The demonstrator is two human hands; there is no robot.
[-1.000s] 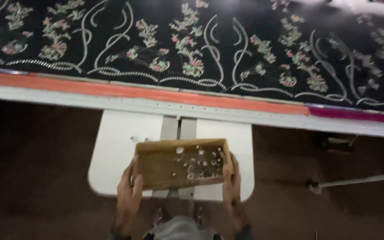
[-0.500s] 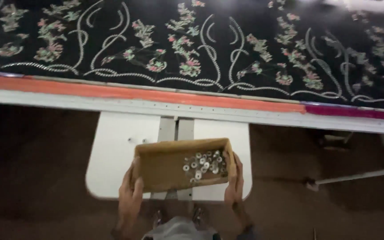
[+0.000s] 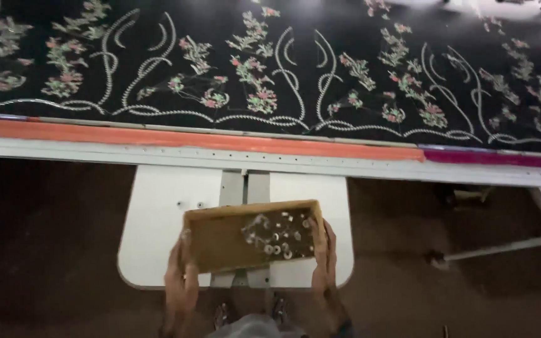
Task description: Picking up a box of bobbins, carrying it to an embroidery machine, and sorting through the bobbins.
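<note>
Shallow brown tray (image 3: 220, 241) held level over the white surface (image 3: 158, 231), below the black embroidered cloth (image 3: 270, 69) on its orange-edged frame (image 3: 158, 138). Left hand (image 3: 180, 291) and right hand (image 3: 325, 266) at opposite short sides, fingers closed around the rims. Small pale rings (image 3: 280, 238) gathered toward the right half. Step in hand, judged: carrying or settling the tray. Next move likely calling for a level, steady hold, lest the rings slide.

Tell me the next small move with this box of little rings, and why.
Probably level the cardboard box and hold it steady: the left hand and right hand grip its ends, and the small rings sit bunched toward the right side, above the white table.
</note>
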